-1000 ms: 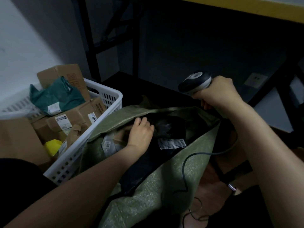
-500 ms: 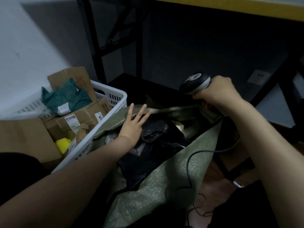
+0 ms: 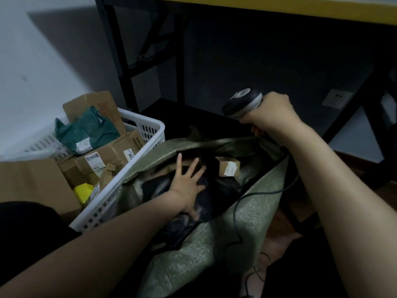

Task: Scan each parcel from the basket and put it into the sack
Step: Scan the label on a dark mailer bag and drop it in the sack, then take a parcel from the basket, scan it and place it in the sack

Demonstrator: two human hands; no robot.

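Note:
A green woven sack (image 3: 247, 214) lies open in the middle, holding black plastic parcels (image 3: 206, 203) and a small cardboard box (image 3: 228, 166). My left hand (image 3: 188, 183) reaches into the sack's mouth with fingers spread and straight, pressing on the black parcels. My right hand (image 3: 272, 114) grips the handle of a black and grey barcode scanner (image 3: 242, 102) above the sack's far edge; its cable (image 3: 238, 216) trails over the sack. The white plastic basket (image 3: 111, 194) at the left holds several cardboard boxes (image 3: 101, 160), a teal bag (image 3: 86, 131) and a yellow packet (image 3: 82, 191).
A large cardboard box (image 3: 32, 183) stands at the near left beside the basket. A black metal table frame (image 3: 122, 67) with a yellow top edge (image 3: 279, 7) rises behind the sack. A wall socket (image 3: 337, 98) sits at the right.
My left hand lifted out of the sack with fingers spread, then went back down onto the black parcels. The labelled black parcel has sunk and a small box now shows. The scanner hand barely moved.

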